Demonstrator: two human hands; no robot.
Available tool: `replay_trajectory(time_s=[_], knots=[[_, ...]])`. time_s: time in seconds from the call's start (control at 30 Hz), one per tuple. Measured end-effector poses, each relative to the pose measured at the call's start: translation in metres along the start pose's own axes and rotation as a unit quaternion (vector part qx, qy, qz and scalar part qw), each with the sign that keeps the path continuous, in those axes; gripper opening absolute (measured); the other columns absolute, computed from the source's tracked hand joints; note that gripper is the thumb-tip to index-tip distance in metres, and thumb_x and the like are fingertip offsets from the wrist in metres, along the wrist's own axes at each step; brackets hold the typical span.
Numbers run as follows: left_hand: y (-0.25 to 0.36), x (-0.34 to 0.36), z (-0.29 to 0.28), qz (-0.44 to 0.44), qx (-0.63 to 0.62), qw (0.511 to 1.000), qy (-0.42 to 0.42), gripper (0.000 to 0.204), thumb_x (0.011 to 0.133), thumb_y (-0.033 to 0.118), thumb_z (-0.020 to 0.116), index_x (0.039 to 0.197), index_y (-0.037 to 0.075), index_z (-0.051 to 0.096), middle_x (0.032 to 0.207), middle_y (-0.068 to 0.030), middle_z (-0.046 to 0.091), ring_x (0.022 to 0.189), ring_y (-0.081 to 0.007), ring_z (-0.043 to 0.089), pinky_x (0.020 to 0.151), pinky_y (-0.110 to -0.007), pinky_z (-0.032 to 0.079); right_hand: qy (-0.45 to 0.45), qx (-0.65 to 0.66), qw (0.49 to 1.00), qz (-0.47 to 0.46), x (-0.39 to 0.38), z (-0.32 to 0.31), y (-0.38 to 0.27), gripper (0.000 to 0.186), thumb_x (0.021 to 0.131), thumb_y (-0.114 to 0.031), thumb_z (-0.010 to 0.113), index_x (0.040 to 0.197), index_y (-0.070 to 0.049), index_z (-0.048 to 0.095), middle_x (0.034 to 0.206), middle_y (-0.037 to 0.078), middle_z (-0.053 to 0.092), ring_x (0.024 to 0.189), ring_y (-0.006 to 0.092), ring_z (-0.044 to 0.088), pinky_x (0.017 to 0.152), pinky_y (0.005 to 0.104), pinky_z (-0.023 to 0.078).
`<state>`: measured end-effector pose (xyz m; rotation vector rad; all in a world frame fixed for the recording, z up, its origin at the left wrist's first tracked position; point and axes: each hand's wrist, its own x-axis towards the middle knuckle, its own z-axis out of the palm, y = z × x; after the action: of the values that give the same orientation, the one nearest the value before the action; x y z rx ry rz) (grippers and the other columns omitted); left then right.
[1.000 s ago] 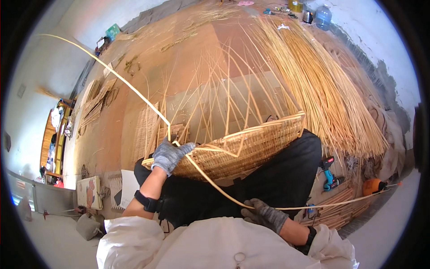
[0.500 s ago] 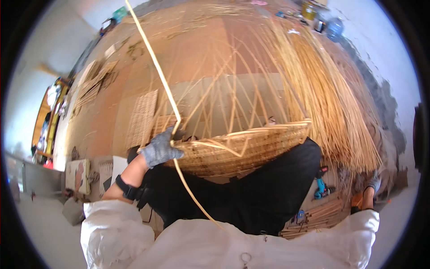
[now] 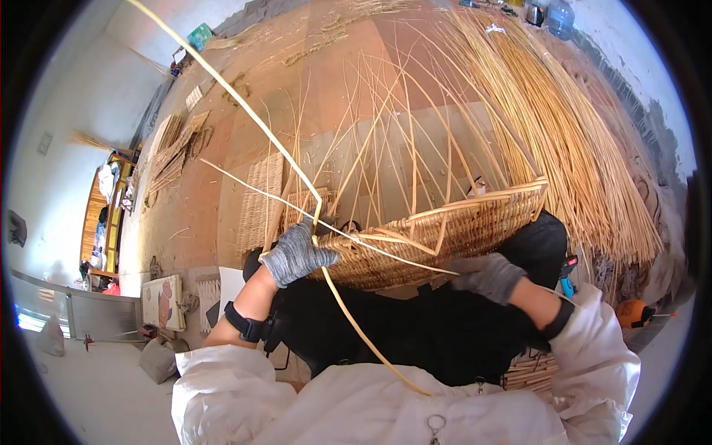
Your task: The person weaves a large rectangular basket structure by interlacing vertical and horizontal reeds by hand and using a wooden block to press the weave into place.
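Observation:
A woven wicker basket [image 3: 482, 224] rests across my lap, with several upright rods rising from its far side. At the basket's left end my left hand [image 3: 297, 256], in a grey glove, is closed round the rim and a thick pale rod [image 3: 259, 124]. That rod is bent above the hand, reaching up to the far left and down to my shirt. My right hand [image 3: 489, 279], also gloved and a little blurred, is closed on a thinner wicker rod [image 3: 334, 230] in front of the basket. The thin rod slants across the basket front and passes over my left hand's fingers or close by them.
A large bundle of long rods [image 3: 586, 148] lies on the floor at the right. Flat woven panels [image 3: 259, 196] lie beyond my left hand. At lower right are a blue power tool [image 3: 568, 278] and an orange object [image 3: 633, 314]. A water bottle [image 3: 561, 19] stands far right.
My right hand has come from the far right to the basket's front, bringing a thin rod. My left hand keeps its hold on the rim and the thick rod.

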<state>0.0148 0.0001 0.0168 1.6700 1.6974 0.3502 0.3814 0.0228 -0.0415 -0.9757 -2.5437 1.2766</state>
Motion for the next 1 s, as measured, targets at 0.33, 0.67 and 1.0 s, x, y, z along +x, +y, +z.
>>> replay_trajectory(time_s=[0.33, 0.67, 1.0], knots=[[0.007, -0.008, -0.002, 0.014, -0.08, 0.997, -0.009, 0.092, 0.063, 0.029, 0.076, 0.132, 0.0, 0.022, 0.122, -0.0183, 0.045, 0.114, -0.0269, 0.043, 0.097, -0.035, 0.033, 0.016, -0.05, 0.934, 0.353, -0.241, -0.038, 0.063, 0.019, 0.072, -0.01, 0.056, 0.089, -0.005, 0.062, 0.068, 0.009, 0.06, 0.059, 0.0221, 0.057, 0.053, 0.0303, 0.045], [0.026, -0.009, -0.003, 0.022, -0.047, 0.999, 0.013, 0.058, 0.061, 0.024, 0.075, 0.108, 0.001, 0.048, 0.105, -0.0118, 0.054, 0.101, -0.0234, 0.051, 0.088, -0.033, 0.039, 0.078, -0.054, 0.978, 0.185, -0.222, -0.014, 0.065, 0.019, 0.07, -0.017, 0.061, 0.087, -0.008, 0.062, 0.089, 0.008, 0.061, 0.078, 0.0233, 0.059, 0.07, 0.0292, 0.049], [0.007, -0.007, 0.002, 0.073, -0.213, 0.974, -0.003, 0.086, 0.058, 0.022, 0.077, 0.13, 0.004, 0.033, 0.128, -0.0084, 0.042, 0.118, -0.0198, 0.038, 0.1, -0.033, 0.029, 0.061, -0.008, 0.996, 0.058, 0.046, 0.001, -0.061, 0.038, 0.075, -0.031, 0.06, 0.103, -0.007, 0.053, 0.095, 0.017, 0.057, 0.089, 0.0323, 0.055, 0.077, 0.0373, 0.044]])
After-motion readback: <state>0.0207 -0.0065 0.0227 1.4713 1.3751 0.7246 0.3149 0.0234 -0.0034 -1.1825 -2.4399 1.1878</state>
